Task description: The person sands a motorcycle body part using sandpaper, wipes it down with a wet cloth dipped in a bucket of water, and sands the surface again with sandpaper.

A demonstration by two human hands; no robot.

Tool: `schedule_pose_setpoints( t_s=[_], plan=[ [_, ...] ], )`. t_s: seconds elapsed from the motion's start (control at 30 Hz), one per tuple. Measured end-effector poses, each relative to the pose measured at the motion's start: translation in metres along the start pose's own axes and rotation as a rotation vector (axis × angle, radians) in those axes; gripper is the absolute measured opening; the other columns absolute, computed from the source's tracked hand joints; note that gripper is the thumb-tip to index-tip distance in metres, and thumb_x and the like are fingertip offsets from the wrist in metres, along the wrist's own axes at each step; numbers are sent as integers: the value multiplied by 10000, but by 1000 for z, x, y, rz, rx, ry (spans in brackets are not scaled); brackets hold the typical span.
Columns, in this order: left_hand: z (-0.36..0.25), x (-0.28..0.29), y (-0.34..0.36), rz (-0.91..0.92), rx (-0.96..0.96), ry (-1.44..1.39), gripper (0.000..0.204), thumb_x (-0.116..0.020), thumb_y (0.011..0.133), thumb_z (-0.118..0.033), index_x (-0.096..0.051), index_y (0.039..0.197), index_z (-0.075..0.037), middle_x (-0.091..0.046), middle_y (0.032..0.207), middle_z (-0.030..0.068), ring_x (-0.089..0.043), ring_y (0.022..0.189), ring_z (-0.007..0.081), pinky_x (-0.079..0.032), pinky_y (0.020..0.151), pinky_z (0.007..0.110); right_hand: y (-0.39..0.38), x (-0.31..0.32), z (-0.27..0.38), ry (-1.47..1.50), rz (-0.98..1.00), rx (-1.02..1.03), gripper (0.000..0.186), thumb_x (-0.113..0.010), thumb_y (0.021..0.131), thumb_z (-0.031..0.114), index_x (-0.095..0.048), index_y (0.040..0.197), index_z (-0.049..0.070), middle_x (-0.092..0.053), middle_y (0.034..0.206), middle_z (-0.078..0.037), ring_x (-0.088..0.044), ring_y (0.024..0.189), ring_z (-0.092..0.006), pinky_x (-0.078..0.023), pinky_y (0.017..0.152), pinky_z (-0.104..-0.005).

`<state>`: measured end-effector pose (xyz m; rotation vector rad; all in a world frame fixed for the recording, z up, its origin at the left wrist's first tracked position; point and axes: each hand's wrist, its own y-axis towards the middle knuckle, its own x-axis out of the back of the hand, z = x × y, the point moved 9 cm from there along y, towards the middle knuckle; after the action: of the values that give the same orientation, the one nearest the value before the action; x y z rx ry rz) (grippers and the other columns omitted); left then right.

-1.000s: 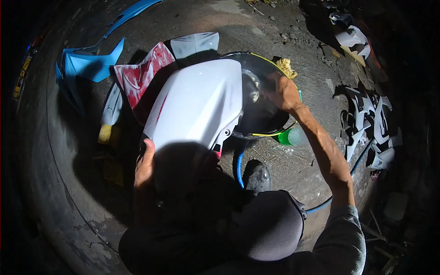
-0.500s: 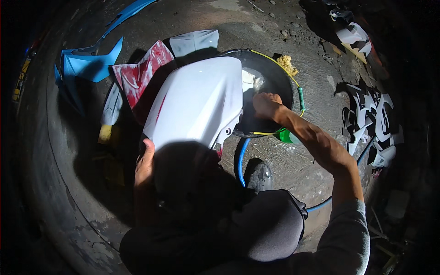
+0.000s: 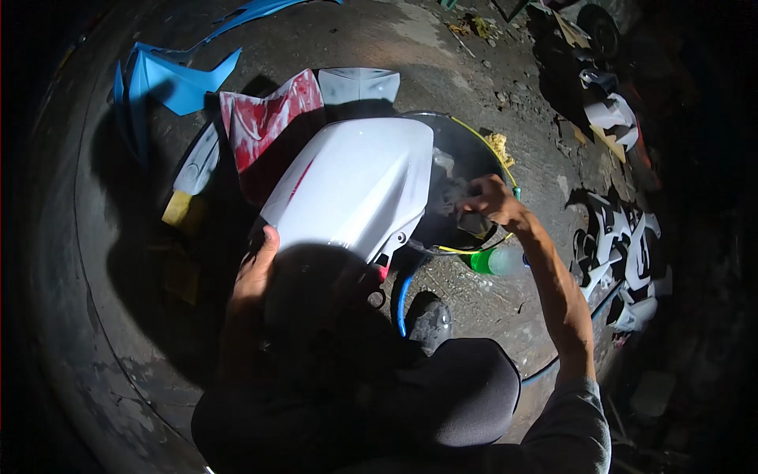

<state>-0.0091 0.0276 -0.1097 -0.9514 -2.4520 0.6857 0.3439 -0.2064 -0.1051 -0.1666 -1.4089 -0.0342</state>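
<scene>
With my left hand (image 3: 254, 267) I grip the left edge of a white motorcycle body panel (image 3: 351, 174), which has a red streak and lies partly in shadow. My right hand (image 3: 488, 197) is inside a black bucket (image 3: 466, 142) beside the panel, fingers closed around a dark piece (image 3: 474, 223) that I cannot make out. Murky water and a pale lump show in the bucket. The panel covers part of the bucket's left side.
A mottled red panel (image 3: 272, 107), grey panel (image 3: 357, 84) and blue panels (image 3: 178, 83) lie behind. Also on the floor are a yellow sponge (image 3: 178, 207), crumpled yellow material (image 3: 497, 148), a green bottle (image 3: 493, 261), a blue hose (image 3: 407, 292) and several white-and-black panels (image 3: 636, 253).
My right hand has moved lower in the bucket and back up toward its right side, where a dark piece now shows at the fingers. The view has shifted slightly.
</scene>
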Motion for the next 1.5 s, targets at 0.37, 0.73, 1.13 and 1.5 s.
schedule_pose_setpoints(
  t_s=[0.37, 0.73, 1.13, 1.5],
  plan=[
    [-17, -16, -10, 40, 15, 23, 1029, -447, 716, -806, -387, 1358, -4, -393, 1387, 189, -346, 1297, 305, -271, 1052, 366, -23, 147, 32, 1017, -439, -443, 437, -643, 763, 97, -536, 1161, -50, -611, 1039, -98, -578, 935, -168, -470, 814, -288],
    [-10, -18, -8, 23, 27, 75, 1012, -430, 713, -822, -495, 1226, 47, -554, 1131, 193, -490, 1053, 233, -376, 918, 360, 68, 111, 226, 444, -171, 74, 244, -675, 643, 113, -587, 852, 21, -493, 1043, -220, -564, 914, -330, -518, 579, -394],
    [-22, -26, -3, 114, -228, 104, 597, -335, 950, -511, -526, 1185, 4, -574, 1030, 168, -529, 939, 252, -398, 811, 361, 112, 83, 190, 186, -607, -138, 255, -683, 664, 161, -590, 872, 46, -591, 887, -149, -588, 788, -339, -524, 670, -402],
    [-17, -21, -2, 44, -84, 132, 874, -393, 826, -721, -437, 1294, 16, -512, 1217, 181, -467, 1134, 248, -361, 946, 358, 111, 98, 151, 455, -684, -157, 269, -694, 682, 160, -530, 799, -18, -563, 774, -200, -561, 710, -375, -448, 635, -464]
  ],
)
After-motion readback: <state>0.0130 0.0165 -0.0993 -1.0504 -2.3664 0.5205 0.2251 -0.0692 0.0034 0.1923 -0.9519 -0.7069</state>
